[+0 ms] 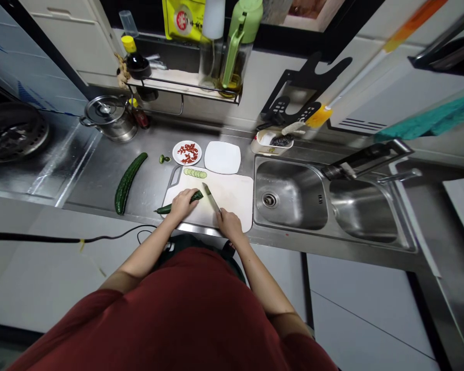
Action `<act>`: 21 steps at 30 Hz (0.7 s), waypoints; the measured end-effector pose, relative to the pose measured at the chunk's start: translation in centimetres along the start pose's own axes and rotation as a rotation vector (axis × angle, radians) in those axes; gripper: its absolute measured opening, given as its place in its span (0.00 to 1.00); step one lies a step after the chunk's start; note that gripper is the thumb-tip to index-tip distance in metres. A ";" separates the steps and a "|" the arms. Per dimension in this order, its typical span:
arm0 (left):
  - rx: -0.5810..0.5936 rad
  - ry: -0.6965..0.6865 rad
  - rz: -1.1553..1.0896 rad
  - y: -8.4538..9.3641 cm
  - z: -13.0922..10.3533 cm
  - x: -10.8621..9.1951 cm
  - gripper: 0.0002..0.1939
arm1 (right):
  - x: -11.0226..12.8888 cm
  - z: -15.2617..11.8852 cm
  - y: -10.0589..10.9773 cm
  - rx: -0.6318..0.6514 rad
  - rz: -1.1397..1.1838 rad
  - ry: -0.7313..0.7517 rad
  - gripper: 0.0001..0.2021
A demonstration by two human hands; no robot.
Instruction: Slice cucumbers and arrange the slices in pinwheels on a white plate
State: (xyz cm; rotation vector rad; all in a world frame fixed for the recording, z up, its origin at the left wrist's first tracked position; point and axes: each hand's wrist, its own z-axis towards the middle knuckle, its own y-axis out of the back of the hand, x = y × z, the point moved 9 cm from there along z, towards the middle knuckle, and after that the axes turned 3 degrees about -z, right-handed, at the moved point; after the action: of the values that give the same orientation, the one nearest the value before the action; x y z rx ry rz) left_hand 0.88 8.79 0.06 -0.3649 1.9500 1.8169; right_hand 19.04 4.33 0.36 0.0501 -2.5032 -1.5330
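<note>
My left hand (183,204) is closed over a dark green cucumber (164,209) lying across the left part of the white cutting board (235,196). Its cut end points right, towards the blade. In my right hand (229,225) is a kitchen knife (211,198), its handle gripped and its blade slanting up and left, just apart from the cucumber. A row of thin cucumber slices (195,173) lies along the board's far edge. Left of the board, a whole cucumber (130,183) rests on the steel counter, and small cucumber ends (164,158) sit near the plates.
Behind the board stand a plate of chopped red pieces (188,153) and a white square plate (222,157). A double sink (294,193) adjoins on the right. A lidded pot (110,118) is at the back left, below a shelf (185,87) with bottles.
</note>
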 end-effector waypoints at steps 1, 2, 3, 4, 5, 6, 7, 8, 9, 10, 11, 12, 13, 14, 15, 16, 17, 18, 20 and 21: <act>-0.008 -0.012 -0.008 0.1 -0.1 -0.1 0.22 | 0.1 0.1 0.0 -0.001 -0.002 0.001 0.18; -0.013 -0.021 -0.013 0.1 -0.1 -0.2 0.21 | 0.2 0.1 0.1 -0.002 -0.002 0.001 0.18; -0.017 -0.028 -0.015 0.1 -0.1 -0.3 0.19 | 0.3 0.2 0.1 -0.004 -0.002 0.000 0.17; -0.021 -0.030 -0.015 0.1 -0.1 -0.3 0.18 | 0.4 0.2 0.1 -0.006 0.001 0.000 0.17; -0.024 -0.031 -0.014 0.1 -0.1 -0.4 0.17 | 0.5 0.2 0.1 -0.006 0.006 0.000 0.17; -0.028 -0.030 -0.012 0.1 -0.1 -0.4 0.16 | 0.6 0.2 0.1 -0.003 0.011 0.000 0.17; -0.032 -0.030 -0.011 0.0 0.0 -0.4 0.16 | 0.8 0.2 0.1 0.002 0.016 -0.001 0.18; -0.037 -0.030 -0.008 0.0 0.0 -0.3 0.16 | 0.9 0.2 0.1 0.007 0.020 -0.002 0.18; -0.043 -0.030 -0.005 -0.1 0.0 -0.3 0.16 | 1.1 0.2 0.1 0.013 0.023 -0.002 0.18; -0.049 -0.033 -0.002 -0.1 0.0 -0.3 0.16 | 1.2 0.1 0.2 0.017 0.025 0.000 0.18; -0.055 -0.038 0.003 -0.2 0.0 -0.3 0.16 | 1.4 0.1 0.2 0.018 0.025 0.002 0.18; -0.060 -0.043 0.009 -0.3 0.0 -0.4 0.16 | 1.5 0.2 0.3 0.017 0.025 0.008 0.18; -0.064 -0.047 0.015 -0.4 0.0 -0.3 0.16 | 1.7 0.2 0.4 0.014 0.023 0.013 0.17; -0.067 -0.051 0.020 -0.5 -0.1 -0.3 0.16 | 1.8 0.2 0.5 0.010 0.020 0.016 0.17; -0.071 -0.054 0.024 -0.6 -0.1 -0.3 0.17 | 1.9 0.3 0.6 0.005 0.016 0.017 0.17; -0.074 -0.058 0.027 -0.7 -0.1 -0.2 0.17 | 1.9 0.3 0.7 0.000 0.011 0.017 0.17; -0.079 -0.061 0.030 -0.7 -0.2 -0.2 0.17 | 1.9 0.4 0.8 -0.005 0.006 0.016 0.17; -0.083 -0.066 0.032 -0.8 -0.2 -0.2 0.17 | 1.9 0.4 0.8 -0.010 0.002 0.015 0.17; -0.091 -0.076 0.038 -0.9 -0.2 -0.1 0.17 | 2.0 0.5 0.9 -0.015 -0.001 0.019 0.16; -0.094 -0.080 0.040 -0.9 -0.2 -0.1 0.17 | 2.1 0.5 1.0 -0.017 -0.001 0.023 0.16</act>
State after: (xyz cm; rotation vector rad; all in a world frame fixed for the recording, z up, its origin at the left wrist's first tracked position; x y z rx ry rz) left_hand 1.37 8.54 -0.66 -0.2801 1.8350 1.9234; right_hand 17.01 4.92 1.35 0.0664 -2.4722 -1.5452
